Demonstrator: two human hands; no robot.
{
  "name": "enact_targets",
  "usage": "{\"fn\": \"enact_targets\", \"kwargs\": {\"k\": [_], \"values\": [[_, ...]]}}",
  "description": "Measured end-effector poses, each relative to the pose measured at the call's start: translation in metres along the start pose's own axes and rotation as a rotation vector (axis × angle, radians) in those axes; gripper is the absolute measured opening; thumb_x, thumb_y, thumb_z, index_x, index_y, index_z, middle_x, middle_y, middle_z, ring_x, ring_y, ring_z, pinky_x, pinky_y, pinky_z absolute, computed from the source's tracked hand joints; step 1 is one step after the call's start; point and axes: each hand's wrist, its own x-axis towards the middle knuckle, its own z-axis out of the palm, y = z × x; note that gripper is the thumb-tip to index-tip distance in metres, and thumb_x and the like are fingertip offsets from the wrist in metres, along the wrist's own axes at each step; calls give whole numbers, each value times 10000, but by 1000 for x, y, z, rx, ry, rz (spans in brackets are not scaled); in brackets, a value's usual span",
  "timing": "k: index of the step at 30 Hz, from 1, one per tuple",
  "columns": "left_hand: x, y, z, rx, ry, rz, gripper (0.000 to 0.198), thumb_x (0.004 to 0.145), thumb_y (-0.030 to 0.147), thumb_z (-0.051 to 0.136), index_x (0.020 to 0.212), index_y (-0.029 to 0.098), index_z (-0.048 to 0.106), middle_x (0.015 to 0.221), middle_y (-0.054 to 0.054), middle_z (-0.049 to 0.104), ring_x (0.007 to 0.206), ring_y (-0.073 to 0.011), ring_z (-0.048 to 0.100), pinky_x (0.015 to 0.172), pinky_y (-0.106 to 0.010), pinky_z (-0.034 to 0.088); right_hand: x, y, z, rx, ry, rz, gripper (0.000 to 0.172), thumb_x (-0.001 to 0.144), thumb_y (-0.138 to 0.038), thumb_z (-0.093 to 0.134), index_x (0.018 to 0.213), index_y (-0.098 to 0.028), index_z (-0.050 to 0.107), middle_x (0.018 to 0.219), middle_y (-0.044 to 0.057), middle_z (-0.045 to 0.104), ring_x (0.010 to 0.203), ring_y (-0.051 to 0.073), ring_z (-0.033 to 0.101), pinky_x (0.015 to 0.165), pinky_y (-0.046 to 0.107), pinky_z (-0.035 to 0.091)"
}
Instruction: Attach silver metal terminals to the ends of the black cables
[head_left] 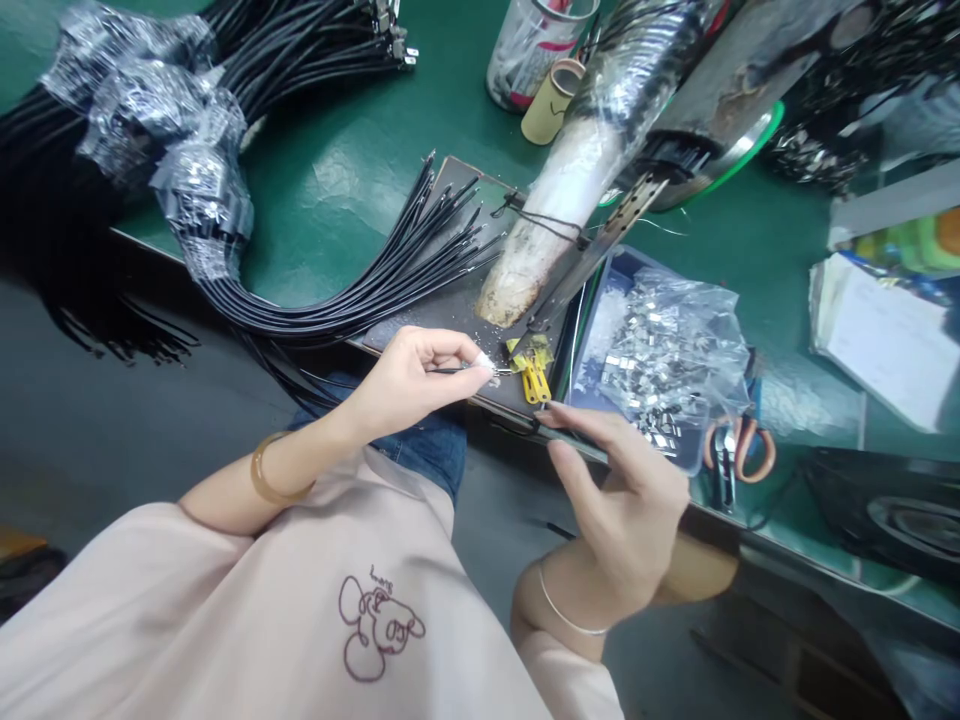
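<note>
My left hand pinches the end of a black cable near the front edge of the work board. The cable's tip points right, close to a yellow clip-like piece beneath a soldering iron. My right hand is just right of and below the yellow piece, thumb and index finger apart; a small dark thing shows at its index fingertip, too small to name. A bundle of black cables lies with its stripped ends on the board. Right of the board, a blue tray holds small metal parts in clear plastic.
Wrapped cable bundles lie at upper left. A wide silvery duct slants over the board. A clear tub and a cardboard roll stand behind. Scissors, papers and a black device are at right.
</note>
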Motion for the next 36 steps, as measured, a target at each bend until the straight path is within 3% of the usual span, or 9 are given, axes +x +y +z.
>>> {"fn": "enact_targets", "kwargs": {"k": [2,4,6,9,12,16,19,25,36], "values": [[1,0,0,22,-2,2,181,745,264,669,640,128,615,498,72,367,496,-48,287,475,-202,214,-1,-2,-9,-84,-80,-11,155,891,-146,679,958,-255,765,888,4,788,822,184,756,790,334,631],[2,0,1,40,1,5,185,748,266,660,633,130,607,495,73,351,499,-50,284,477,-204,209,-2,-4,-12,-93,-64,-41,181,886,-111,680,923,-262,772,831,-18,782,786,171,759,771,312,634],[2,1,2,47,5,4,188,749,267,656,628,132,603,496,72,352,501,-51,288,478,-204,213,-5,-6,-8,-47,24,-33,221,875,-90,694,980,-269,770,790,-36,770,698,143,745,679,269,623],[3,3,4,48,9,6,185,747,259,657,622,132,606,504,66,385,501,-49,302,476,-201,228,-7,-6,11,47,254,54,277,848,-88,732,1067,-258,733,755,-58,744,574,105,704,540,214,577],[3,4,6,59,16,18,184,749,254,660,622,128,622,506,62,411,496,-48,315,474,-194,252,-1,-3,33,31,426,-13,223,821,-78,755,975,-230,700,788,-49,738,658,121,740,592,223,601],[5,2,7,83,39,48,163,755,248,662,648,126,660,561,28,541,530,-63,422,507,-187,343,13,1,51,-46,367,-196,175,840,-71,723,908,-217,657,945,8,774,872,161,765,773,304,638],[7,2,8,109,61,78,144,757,226,655,655,128,679,610,10,606,563,-73,479,536,-185,391,17,2,60,-52,392,-233,178,847,-63,707,902,-217,636,944,9,775,868,148,762,761,284,638],[10,4,11,136,78,131,128,761,159,630,643,124,667,574,38,561,512,-46,401,489,-167,344,16,8,69,16,426,-172,168,858,-68,689,909,-215,625,970,16,775,885,151,769,736,277,650],[5,8,10,251,112,131,109,785,189,635,697,136,671,563,55,467,511,-47,321,449,-166,268,20,2,65,-2,412,-194,185,828,-58,714,879,-215,630,982,11,783,861,153,772,749,281,659]]}}
